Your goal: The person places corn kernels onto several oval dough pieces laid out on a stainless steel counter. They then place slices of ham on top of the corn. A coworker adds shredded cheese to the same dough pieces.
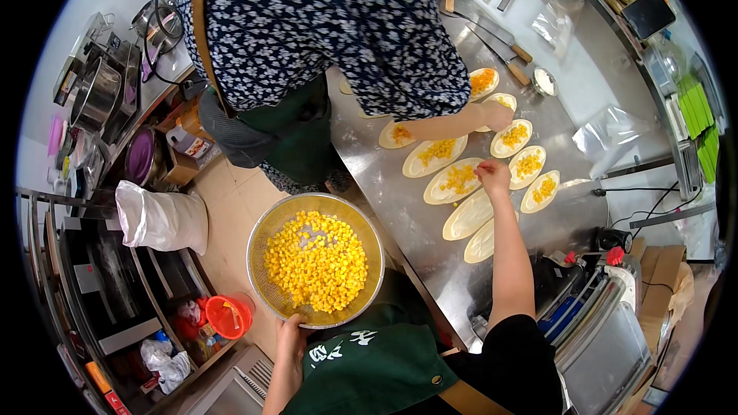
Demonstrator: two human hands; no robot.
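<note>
Corn bowl (367,238) in L hand (291,340), R hand (496,176) @ dough (437,194)

Lighting: bright, whitish, largely even; source out of view. Glare: soft pale patches on the steel surface (400,207); sharper glints on the clear plastic bag (611,137). Shadows: soft, faint; darkest tones around the black oven (100,280). Focus: corn kernels (330,270) clear, outer detail softer. Distortion: fisheye, straight edges bowed toward the rim, corners black.
</note>
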